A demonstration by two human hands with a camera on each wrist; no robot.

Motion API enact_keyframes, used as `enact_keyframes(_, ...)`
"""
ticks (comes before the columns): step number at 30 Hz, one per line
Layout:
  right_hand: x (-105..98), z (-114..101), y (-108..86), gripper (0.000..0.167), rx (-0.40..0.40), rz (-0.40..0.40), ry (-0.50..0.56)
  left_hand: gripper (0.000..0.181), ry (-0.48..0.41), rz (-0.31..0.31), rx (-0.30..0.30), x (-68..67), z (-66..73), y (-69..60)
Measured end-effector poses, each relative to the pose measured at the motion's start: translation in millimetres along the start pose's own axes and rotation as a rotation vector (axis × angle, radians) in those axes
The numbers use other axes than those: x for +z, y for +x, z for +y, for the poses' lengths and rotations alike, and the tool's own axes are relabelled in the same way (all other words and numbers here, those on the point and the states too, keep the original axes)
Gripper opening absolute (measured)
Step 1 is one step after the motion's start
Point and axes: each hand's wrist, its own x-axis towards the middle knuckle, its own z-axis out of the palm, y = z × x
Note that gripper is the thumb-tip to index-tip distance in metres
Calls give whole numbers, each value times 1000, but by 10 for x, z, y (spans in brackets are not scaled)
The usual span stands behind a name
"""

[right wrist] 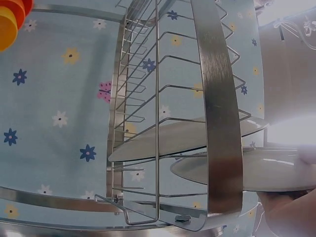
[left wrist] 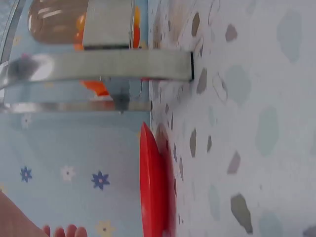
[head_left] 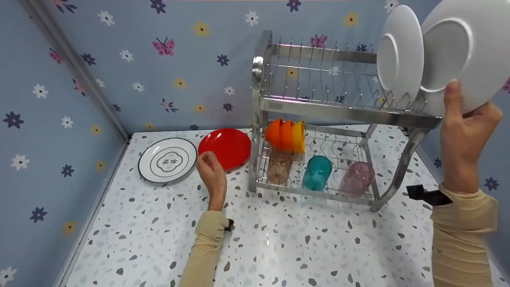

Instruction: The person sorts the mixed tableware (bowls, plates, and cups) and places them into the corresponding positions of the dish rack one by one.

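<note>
My right hand (head_left: 470, 125) pinches a large white plate (head_left: 488, 52), thumb on its underside. In the right wrist view the held plate (right wrist: 269, 170) has its lower edge down among the wires at the end of the upper tier. Just left of it, another white plate (head_left: 399, 52) stands upright in the dish rack (head_left: 318, 105). My left hand (head_left: 212, 173) is over the counter with fingers loosely curled, holding nothing. Nearest to it are a red plate (head_left: 229, 145) and a white plate with a dark rim and printed characters (head_left: 167, 160); whether it touches either, I cannot tell.
On the lower tier lie orange and yellow cups (head_left: 285, 135), a brown glass (head_left: 279, 167), a teal glass (head_left: 317, 173) and a pink glass (head_left: 357, 178). The speckled counter (head_left: 279, 247) meets patterned walls at the back and sides.
</note>
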Motion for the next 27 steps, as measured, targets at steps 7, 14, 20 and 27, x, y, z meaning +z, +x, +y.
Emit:
enact_keyframes(7, -37, 76, 62, 24, 1, -26, -146, 42, 39, 114, -169, -255, -119, 166)
enact_keyframes(14, -93, 216, 146, 26, 47, -56, -143, 59, 5, 272, -331, -506, -231, 275)
enact_keyframes(20, -117, 315, 182, 25, 35, -76, -276, 75, -24, 299, -443, -637, -258, 330)
enact_keyframes(27, -112, 325, 201, 27, 58, -109, -273, 82, -113, 271, -562, -785, -339, 464)
